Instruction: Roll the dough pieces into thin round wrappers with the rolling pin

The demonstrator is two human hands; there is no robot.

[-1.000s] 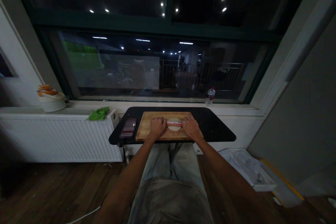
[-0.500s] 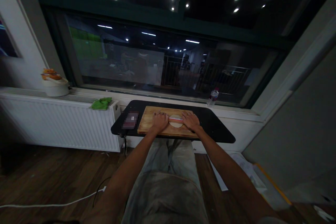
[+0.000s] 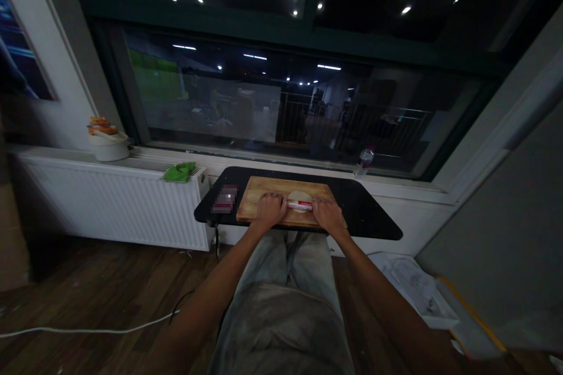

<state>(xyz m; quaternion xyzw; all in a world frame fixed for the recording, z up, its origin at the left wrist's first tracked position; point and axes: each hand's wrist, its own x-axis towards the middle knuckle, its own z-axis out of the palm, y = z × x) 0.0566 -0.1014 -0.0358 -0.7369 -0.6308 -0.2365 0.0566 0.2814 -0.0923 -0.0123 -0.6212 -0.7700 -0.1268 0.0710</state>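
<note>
A slim red-and-white rolling pin (image 3: 299, 205) lies crosswise over a flat, pale round of dough (image 3: 299, 195) on the wooden cutting board (image 3: 253, 191). My left hand (image 3: 271, 208) is closed over the pin's left end. Over its right end, my right hand (image 3: 327, 214) bends its fingers the same way. Both ends of the pin are hidden under the hands. Only the printed middle shows, across the near part of the dough. The far part of the round is uncovered.
The board rests on a small black table (image 3: 369, 217). A blurred-out flat object (image 3: 225, 199) lies left of the board. On the windowsill stands a plastic bottle (image 3: 364, 163). A green cloth (image 3: 179, 171) and a white pot (image 3: 109, 146) sit on the radiator (image 3: 118, 205).
The rolling pin has rolled toward me, from the dough's middle to its near part, and its printed side has turned. Both hands moved with it. The view has shifted slightly.
</note>
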